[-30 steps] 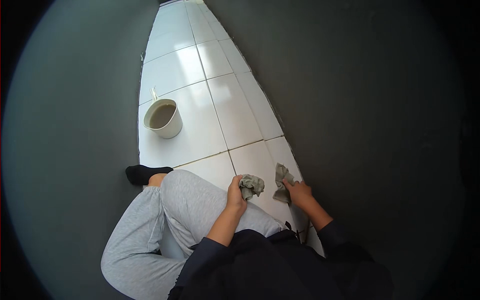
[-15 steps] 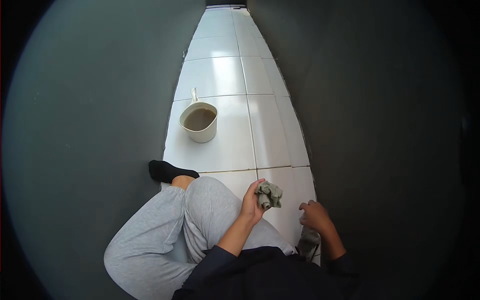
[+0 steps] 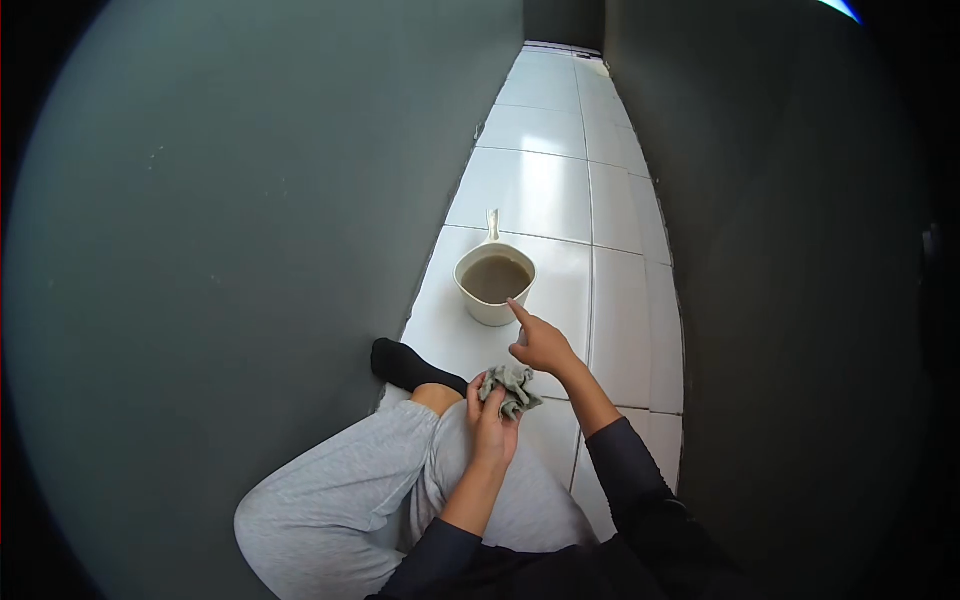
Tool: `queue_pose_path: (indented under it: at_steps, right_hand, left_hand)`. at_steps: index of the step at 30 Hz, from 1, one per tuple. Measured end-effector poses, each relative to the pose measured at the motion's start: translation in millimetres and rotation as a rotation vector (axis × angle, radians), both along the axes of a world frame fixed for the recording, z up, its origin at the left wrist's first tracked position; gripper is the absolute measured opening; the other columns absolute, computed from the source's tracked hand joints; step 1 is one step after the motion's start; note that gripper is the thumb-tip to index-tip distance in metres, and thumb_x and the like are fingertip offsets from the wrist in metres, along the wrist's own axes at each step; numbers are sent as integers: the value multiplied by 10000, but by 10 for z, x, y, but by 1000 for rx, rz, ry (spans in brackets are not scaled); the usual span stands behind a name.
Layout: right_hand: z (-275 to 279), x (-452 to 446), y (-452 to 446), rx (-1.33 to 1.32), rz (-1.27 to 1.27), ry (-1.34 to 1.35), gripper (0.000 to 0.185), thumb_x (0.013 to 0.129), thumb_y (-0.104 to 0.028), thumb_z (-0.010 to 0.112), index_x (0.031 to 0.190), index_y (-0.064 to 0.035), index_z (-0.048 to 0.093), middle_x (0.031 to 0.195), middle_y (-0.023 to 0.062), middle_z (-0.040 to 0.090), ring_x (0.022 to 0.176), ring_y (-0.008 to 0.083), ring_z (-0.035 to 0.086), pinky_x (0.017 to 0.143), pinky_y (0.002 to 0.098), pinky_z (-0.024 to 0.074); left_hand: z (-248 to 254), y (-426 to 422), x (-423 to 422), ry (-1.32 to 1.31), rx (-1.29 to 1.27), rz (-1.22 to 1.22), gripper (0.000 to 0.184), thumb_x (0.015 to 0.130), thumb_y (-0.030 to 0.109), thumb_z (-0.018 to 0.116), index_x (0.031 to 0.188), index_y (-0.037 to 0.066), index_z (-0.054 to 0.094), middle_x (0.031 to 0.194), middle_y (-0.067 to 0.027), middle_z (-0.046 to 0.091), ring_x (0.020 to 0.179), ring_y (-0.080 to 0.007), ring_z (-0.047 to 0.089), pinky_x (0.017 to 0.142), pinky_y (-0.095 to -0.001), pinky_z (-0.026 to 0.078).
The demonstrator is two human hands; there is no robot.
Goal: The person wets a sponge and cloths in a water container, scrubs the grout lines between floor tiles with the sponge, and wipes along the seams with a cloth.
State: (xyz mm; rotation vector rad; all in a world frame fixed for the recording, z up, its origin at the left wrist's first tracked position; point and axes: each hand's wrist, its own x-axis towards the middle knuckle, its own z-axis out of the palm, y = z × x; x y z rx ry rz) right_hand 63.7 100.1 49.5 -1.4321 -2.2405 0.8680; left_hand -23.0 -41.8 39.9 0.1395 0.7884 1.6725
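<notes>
My left hand [image 3: 490, 425] is closed around a crumpled grey-green cloth [image 3: 512, 392], held above my bent leg. My right hand [image 3: 548, 345] reaches forward with its index finger stretched out and the other fingers curled. That fingertip overlaps the near rim of a cream-coloured water dipper [image 3: 490, 314]; whether it touches the rim I cannot tell. Murky brownish water [image 3: 495, 279] partly fills the dipper, which stands upright on the floor, its handle [image 3: 493, 223] pointing away from me. Nothing shows clearly in my right hand.
White glossy floor tiles [image 3: 625, 330] run ahead between a dark grey wall [image 3: 230, 250] on the left and another dark wall [image 3: 790, 280] on the right. My leg in grey trousers [image 3: 330, 480] is folded in front, and a black-socked foot [image 3: 405, 365] lies near the left wall.
My right hand has moved from low beside my right side up and forward to the dipper. My left hand still holds the cloth. The whole view has shifted, so the floor appears farther right.
</notes>
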Motion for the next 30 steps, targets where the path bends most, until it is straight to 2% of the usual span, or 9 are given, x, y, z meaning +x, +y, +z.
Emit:
queue_pose_path:
  at_steps: [3,4,5,9,11,14,22,27,30]
  right_hand:
    - [-152,-256,231,-27,1,-51,618,693,-238,613,1273,-109,446,1053,198,615,956,352,608,817,421,492]
    - [-189,-322,272,-12,-26,-35,609,686,-252,609,1259,-113,455,1063,199,620,964,350,611,806,428,496]
    - [-219,-361,305,1,-55,-83,509,743,-293,612,1204,-118,484,1016,181,640,926,351,624,764,436,504]
    - [-282,-436,251,58,-145,-34,377,822,-332,586,1119,-109,518,935,153,657,846,347,636,695,445,504]
    - [-332,-438,204,161,-211,14,287,881,-345,541,1039,-105,550,853,131,654,772,338,634,642,449,492]
    - [-343,-395,135,227,-254,32,233,885,-314,541,986,-106,567,823,121,643,747,326,628,624,446,483]
    - [-330,-170,-277,179,-247,47,240,883,-342,550,947,-111,565,780,115,621,741,320,623,615,440,475]
    - [-302,-38,-590,141,-230,98,213,867,-318,562,926,-113,558,771,108,612,736,322,615,602,438,463]
    - [-269,24,-708,197,-178,68,194,831,-276,578,948,-124,551,790,107,615,745,326,616,606,436,465]
  left_hand:
    - [-20,27,-77,74,18,78,269,912,90,503,1169,120,429,1107,-53,544,1007,-196,562,819,-390,513]
    - [-10,29,-73,77,6,106,241,908,81,520,1131,114,434,1072,-44,540,959,-169,556,775,-340,499]
    - [-13,49,-63,76,0,136,216,905,73,537,1094,109,438,1037,-35,537,911,-143,549,732,-289,486]
    - [-38,90,11,49,-26,173,161,919,96,526,1064,85,457,1016,-45,545,889,-138,554,725,-260,480]
    - [-31,74,-6,40,-48,167,155,925,107,521,1064,83,457,1017,-48,545,892,-137,553,731,-264,480]
    - [-16,96,-6,25,-47,160,147,935,126,507,1065,80,459,1019,-51,545,901,-138,551,742,-272,478]
    - [13,94,12,13,-27,173,151,950,160,502,1068,75,460,1044,-61,546,951,-147,546,777,-281,475]
    - [-29,98,15,120,51,176,208,923,225,586,1004,68,478,981,-53,567,899,-130,559,779,-267,478]
    - [-41,95,3,95,36,147,236,886,214,645,976,69,482,952,-47,574,873,-123,563,785,-266,481]
